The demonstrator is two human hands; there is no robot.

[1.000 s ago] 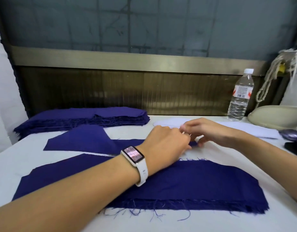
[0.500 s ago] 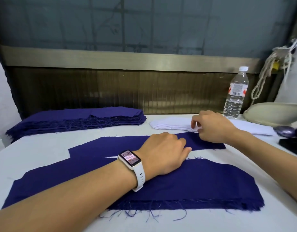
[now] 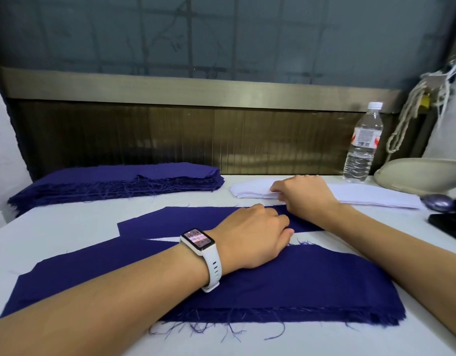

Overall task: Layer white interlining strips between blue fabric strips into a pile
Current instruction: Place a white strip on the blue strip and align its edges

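The right hand [image 3: 305, 195] rests palm-down on the stack of white interlining strips [image 3: 350, 195], fingers curled at its near edge; whether a strip is pinched I cannot tell. To do this well, peel only the top strip, then lay it square on the near blue fabric pile [image 3: 286, 286]. The left hand [image 3: 255, 237], loosely closed and holding nothing, presses that pile flat. Behind it lies a single blue strip [image 3: 186, 219]; a water bottle [image 3: 363, 145] stands just beyond the interlining, risking a knock

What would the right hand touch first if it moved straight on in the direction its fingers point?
The right hand points left and away; its fingertips already seem to touch the white strips. Further on, probably the stack of blue fabric, though depth is unclear.
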